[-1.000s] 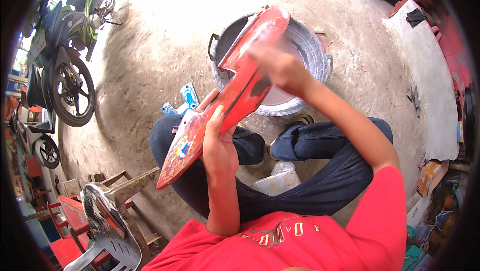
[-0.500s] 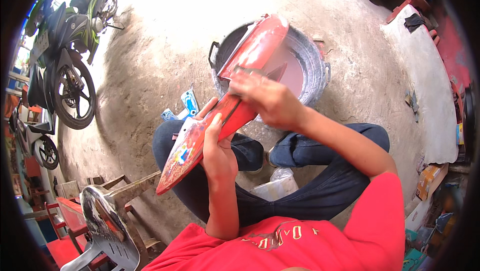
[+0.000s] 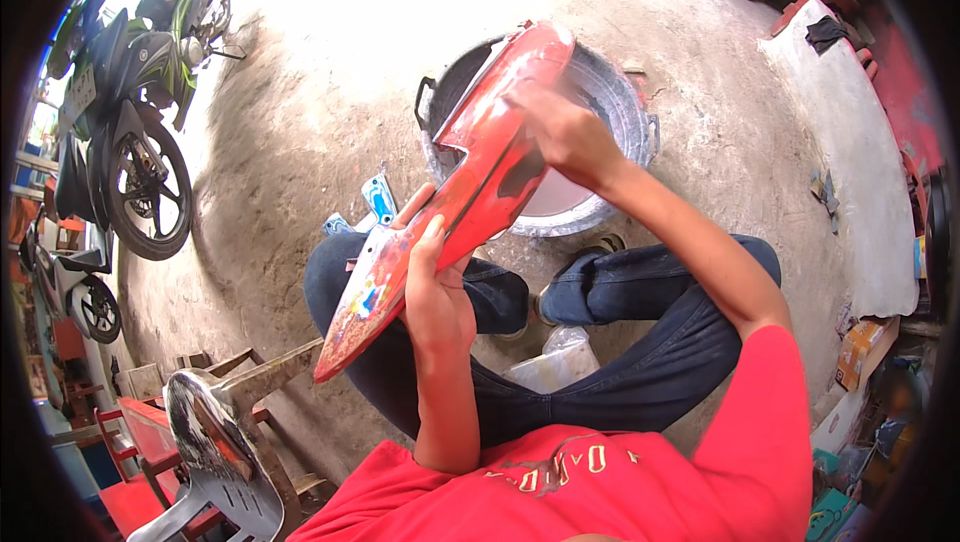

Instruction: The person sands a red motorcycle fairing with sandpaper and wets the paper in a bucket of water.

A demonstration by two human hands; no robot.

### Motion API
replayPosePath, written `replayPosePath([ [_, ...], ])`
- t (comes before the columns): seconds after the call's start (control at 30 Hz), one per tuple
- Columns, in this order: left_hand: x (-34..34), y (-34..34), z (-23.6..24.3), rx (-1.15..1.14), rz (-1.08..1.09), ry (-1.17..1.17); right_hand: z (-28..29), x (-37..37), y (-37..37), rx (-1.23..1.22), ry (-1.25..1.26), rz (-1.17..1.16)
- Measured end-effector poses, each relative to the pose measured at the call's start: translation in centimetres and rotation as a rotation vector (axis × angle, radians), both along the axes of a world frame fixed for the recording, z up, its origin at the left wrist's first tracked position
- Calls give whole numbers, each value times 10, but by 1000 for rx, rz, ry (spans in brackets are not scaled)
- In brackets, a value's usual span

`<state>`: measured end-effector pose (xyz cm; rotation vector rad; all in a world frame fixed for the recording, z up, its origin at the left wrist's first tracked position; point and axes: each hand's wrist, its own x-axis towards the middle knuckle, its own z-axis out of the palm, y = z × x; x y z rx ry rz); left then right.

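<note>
Long red panel (image 3: 485, 167): lies diagonally across the centre of the frame, upper end over the basin, pointed end at lower left above the seated person's left knee. Left hand (image 3: 440, 307): supports the panel's lower half, thumb laid on the upper face, remaining fingers closed about the edge and underside. Right hand (image 3: 572, 142): positioned at the panel's upper half, fingers bent and close together; motion blur prevents telling whether anything is held in them.

Progress: judged part-way. The upper stretch presents a fairly even, glossy red. The pointed end carries mottled patches of white, blue and yellow, and 1 dark patch (image 3: 522, 174) shows near the right edge; these areas are judged unfinished.

Containers: 1 round grey basin (image 3: 630, 107), upper centre, fitted with 2 side handles, its wall streaked pale. It holds cloudy, pinkish liquid (image 3: 552, 200), visible below the right hand. 1 brown carton (image 3: 858, 352) stands at the right edge of the frame; its contents do not show.

Adjacent: blue-and-white pieces (image 3: 378, 200) lie left of the panel, beyond the left knee.
</note>
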<state>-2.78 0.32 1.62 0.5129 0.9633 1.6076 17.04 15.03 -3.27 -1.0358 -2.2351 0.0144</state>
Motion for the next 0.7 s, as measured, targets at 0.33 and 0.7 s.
replayPosePath([
  [0.33, -1, 0, -2, -6, 15, -19, 6, -1, -9, -134, 9, 34],
  [0.7, -4, -1, 0, -28, 44, 3, 8, -32, -36, 52, 57, 221],
])
